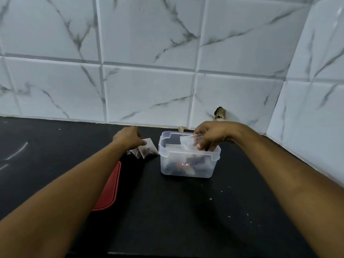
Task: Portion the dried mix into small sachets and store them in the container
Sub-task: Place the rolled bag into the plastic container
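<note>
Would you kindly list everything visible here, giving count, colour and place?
container: one, clear, counter centre, sachets inside
held sachet: at least one, clear, over the container's opening
loose sachets: a few, clear with dark mix, left of container
lid: one, red, counter, beside left forearm
counter: one, black, below everything
tiled wall: one, white marbled, behind
left hand: one, pinching a loose sachet
right hand: one, gripping the held sachet

The counter (176, 216) is free along its near edge and right side. Near the back edge, your right hand (212, 136) with 1 sachet (187, 141) fills the mouth of the container (197, 168). Your left hand (128, 136) grips loose sachets (147, 152) just left of it, and a red lid (109, 189) lies beneath your left forearm.
</note>
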`<state>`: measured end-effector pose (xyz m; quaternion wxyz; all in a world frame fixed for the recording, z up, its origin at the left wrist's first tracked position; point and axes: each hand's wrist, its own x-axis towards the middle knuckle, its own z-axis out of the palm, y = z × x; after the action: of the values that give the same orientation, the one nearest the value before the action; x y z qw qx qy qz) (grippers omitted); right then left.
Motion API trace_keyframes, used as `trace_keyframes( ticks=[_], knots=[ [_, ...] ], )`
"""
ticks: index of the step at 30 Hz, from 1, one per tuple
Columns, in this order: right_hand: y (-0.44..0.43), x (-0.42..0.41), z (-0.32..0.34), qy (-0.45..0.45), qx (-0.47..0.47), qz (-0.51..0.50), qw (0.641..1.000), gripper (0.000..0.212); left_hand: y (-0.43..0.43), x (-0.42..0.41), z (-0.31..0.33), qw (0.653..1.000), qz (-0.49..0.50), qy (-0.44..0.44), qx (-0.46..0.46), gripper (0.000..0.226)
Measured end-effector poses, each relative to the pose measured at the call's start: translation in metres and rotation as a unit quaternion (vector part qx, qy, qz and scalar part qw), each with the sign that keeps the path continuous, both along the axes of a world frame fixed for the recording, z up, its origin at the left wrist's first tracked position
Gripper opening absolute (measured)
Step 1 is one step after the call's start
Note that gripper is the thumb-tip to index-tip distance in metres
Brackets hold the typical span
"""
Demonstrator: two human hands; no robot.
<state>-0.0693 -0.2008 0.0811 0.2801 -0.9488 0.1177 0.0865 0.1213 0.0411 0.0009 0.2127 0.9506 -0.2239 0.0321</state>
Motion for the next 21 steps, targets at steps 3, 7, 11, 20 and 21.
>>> trace_keyframes(
  ticks=[3,7,11,20,21],
  knots=[
    [0.009,0.008,-0.003,0.048,-0.107,0.012,0.993,0.021,-0.001,-0.002,-0.003,0.999,0.023,-0.007,0.036,0.037],
    [0.024,0.012,-0.010,0.058,-0.243,0.011,0.968,0.014,0.001,0.001,-0.001,0.997,0.037,0.015,0.060,0.046],
    [0.034,0.011,-0.013,0.056,-0.308,-0.001,0.950,0.029,0.004,-0.002,0.001,0.999,0.033,0.018,0.014,0.025],
    [0.050,0.020,0.036,-0.137,-0.134,-0.010,0.981,0.063,0.008,-0.014,0.050,0.934,-0.135,0.034,-0.330,0.009],
    [0.055,0.021,0.038,-0.172,-0.097,0.003,0.980,0.064,0.007,-0.021,0.061,0.923,-0.163,0.034,-0.346,0.009]
  ],
)
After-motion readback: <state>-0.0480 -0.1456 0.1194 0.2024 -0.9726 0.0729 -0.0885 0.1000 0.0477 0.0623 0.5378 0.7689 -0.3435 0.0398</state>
